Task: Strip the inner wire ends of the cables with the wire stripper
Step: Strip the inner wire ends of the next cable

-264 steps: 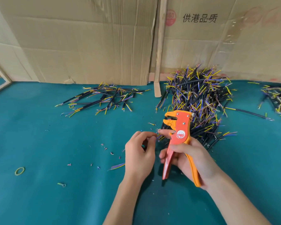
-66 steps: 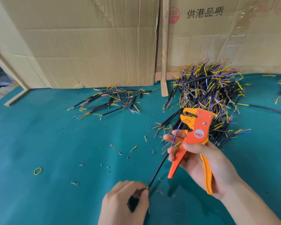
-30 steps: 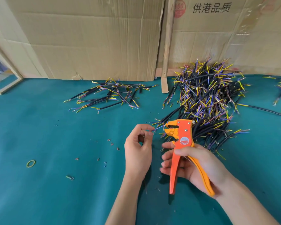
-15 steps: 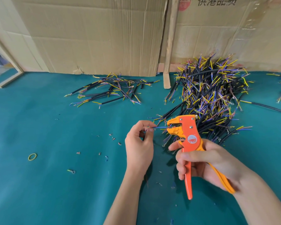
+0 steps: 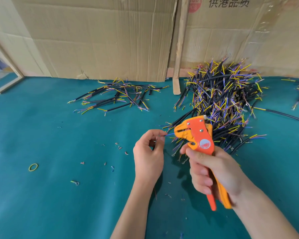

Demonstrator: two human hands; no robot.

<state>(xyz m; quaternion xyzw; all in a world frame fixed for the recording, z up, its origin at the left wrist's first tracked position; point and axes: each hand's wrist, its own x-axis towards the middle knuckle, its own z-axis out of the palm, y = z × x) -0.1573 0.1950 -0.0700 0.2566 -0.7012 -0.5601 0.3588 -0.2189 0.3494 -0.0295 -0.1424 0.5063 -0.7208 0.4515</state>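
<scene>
The right hand (image 5: 212,171) is gripping the orange wire stripper (image 5: 199,142) at centre right of the frame, fingers curled round both handles and drawing them close together; the tool head is pointing toward the left. The left hand (image 5: 148,156), just left of the tool, is pinching a thin blue inner wire (image 5: 168,134) between thumb and forefinger, and the wire is running across to the stripper's head. Whether the wire end is sitting inside the tool cannot be told. A large heap of black cables (image 5: 223,100) with yellow and purple inner wires is lying behind the stripper, against the cardboard sheets (image 5: 97,40) standing at the back. A smaller pile of cables (image 5: 117,99) is lying at upper centre left on the teal worktop (image 5: 41,204). Small insulation scraps (image 5: 118,147) are scattered left of the left hand, and a yellow-green rubber band (image 5: 33,167) is lying at lower left.
</scene>
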